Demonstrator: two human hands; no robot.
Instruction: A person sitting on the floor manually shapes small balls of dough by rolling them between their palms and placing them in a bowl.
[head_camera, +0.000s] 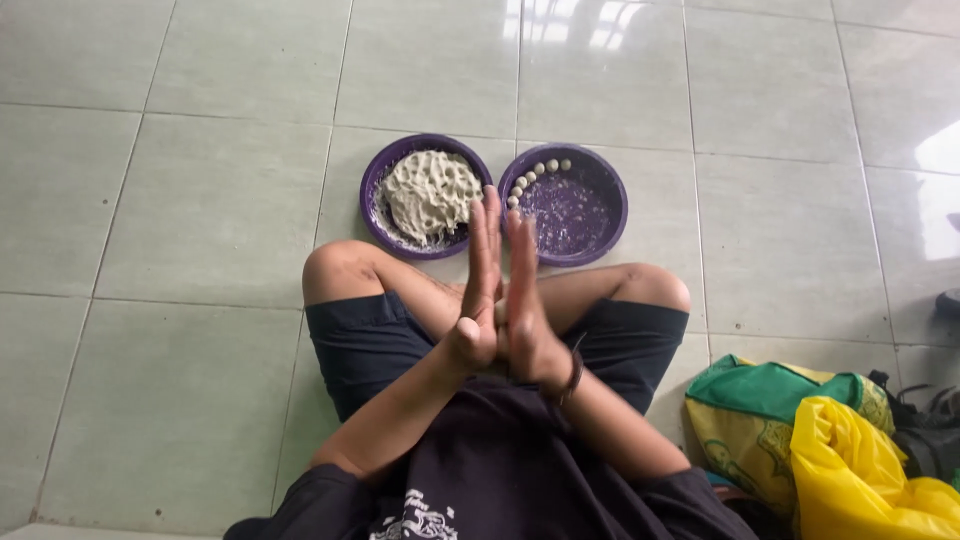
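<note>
I sit cross-legged on a tiled floor with my palms pressed flat together, fingers pointing away from me. My left hand (480, 285) and my right hand (527, 300) squeeze a small pale dough lump (498, 312) that barely shows between them. Just beyond my knees stand two purple bowls side by side. The left bowl (378, 172) holds a big mass of pale, pitted dough (428, 192). In the right bowl (612, 205), several small dough balls (537, 172) lie in a curved row along the far left rim. A dark bracelet (575, 375) is on my right wrist.
A green and yellow bag (770, 410) and a yellow plastic bag (850, 470) lie on the floor by my right hip, with dark straps (925, 425) beside them. Glossy pale tiles (200, 200) surround the bowls.
</note>
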